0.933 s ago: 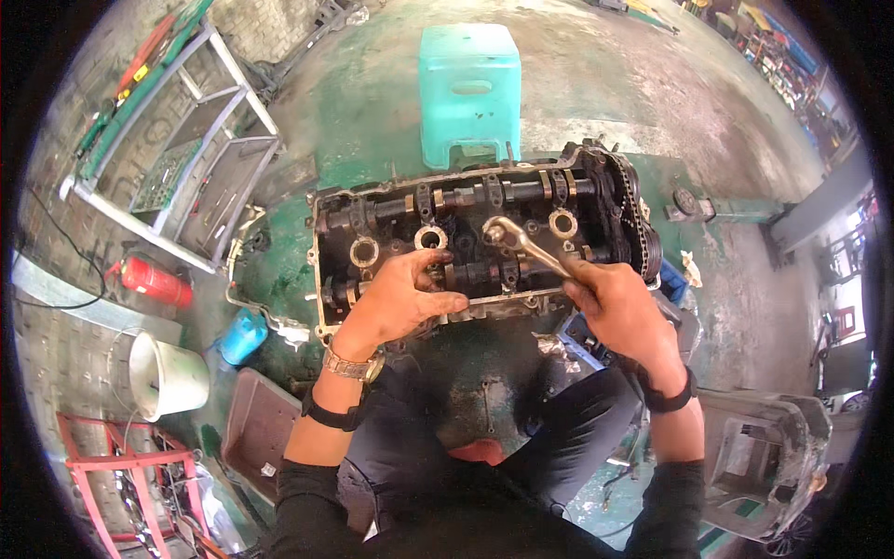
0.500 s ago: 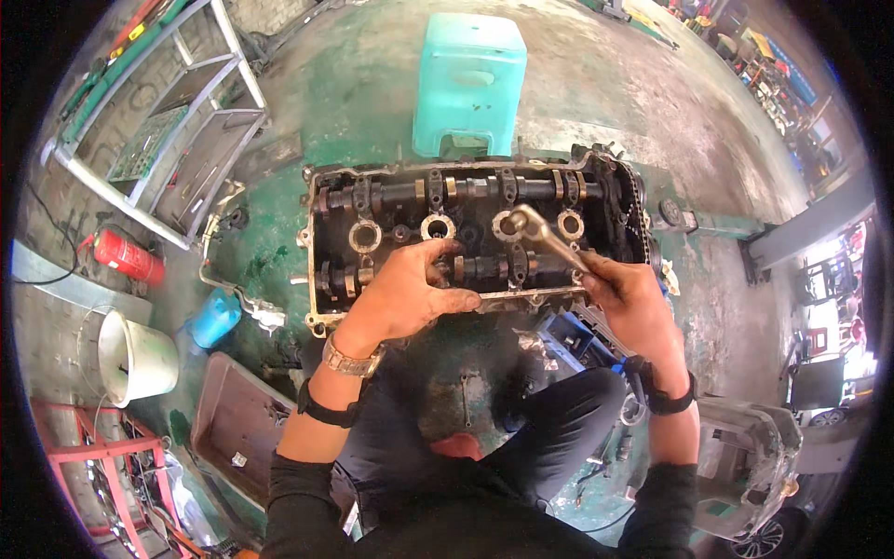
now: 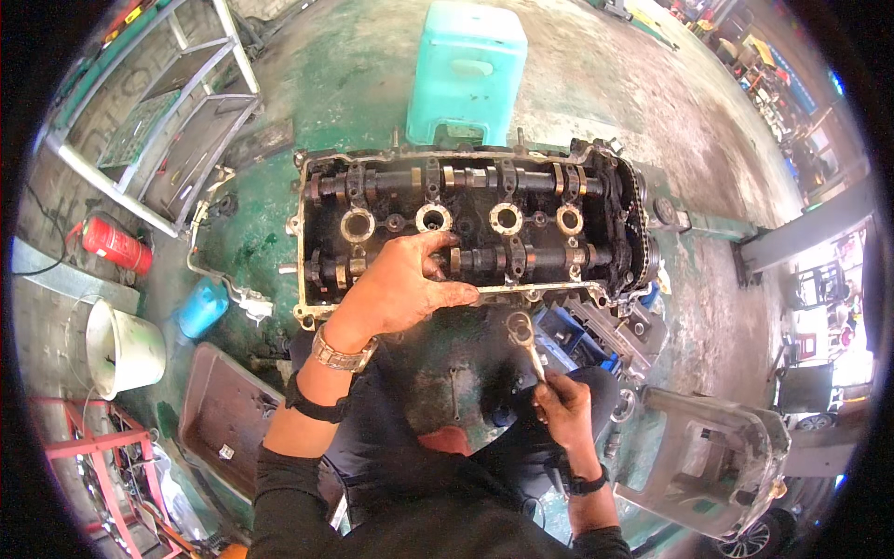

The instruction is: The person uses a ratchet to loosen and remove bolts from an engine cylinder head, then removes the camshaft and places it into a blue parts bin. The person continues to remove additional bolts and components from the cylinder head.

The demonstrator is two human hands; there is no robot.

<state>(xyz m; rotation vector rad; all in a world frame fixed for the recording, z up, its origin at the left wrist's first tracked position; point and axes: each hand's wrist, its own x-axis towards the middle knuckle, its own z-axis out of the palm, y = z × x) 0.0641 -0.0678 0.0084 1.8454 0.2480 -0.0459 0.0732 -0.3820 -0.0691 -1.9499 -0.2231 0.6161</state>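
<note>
A dirty engine cylinder head (image 3: pixel 484 296) lies across the floor before me, its two camshafts (image 3: pixel 480 256) exposed. Over the near side, my left hand (image 3: pixel 396 284) rests with thumb and forefinger apart, the thumb along the near rim and the fingers reaching over the near camshaft. Some of its fingertips are hidden. My right hand (image 3: pixel 565 407) is closed around the handle of a metal ratchet wrench (image 3: pixel 525 337). The wrench's round head points away from me, on the near side of the cylinder head, apart from it.
A turquoise stool (image 3: pixel 466 79) stands beyond the cylinder head. Near my right knee are a blue tool tray (image 3: pixel 568 340) and a grey plastic part (image 3: pixel 703 456). At left are a brown tub (image 3: pixel 219 401), a white bucket (image 3: pixel 130 354) and a red fire extinguisher (image 3: pixel 116 245).
My right hand has drawn the ratchet wrench back from above the cylinder head, toward me and down. My left hand stays at nearly the same spot on the cylinder head.
</note>
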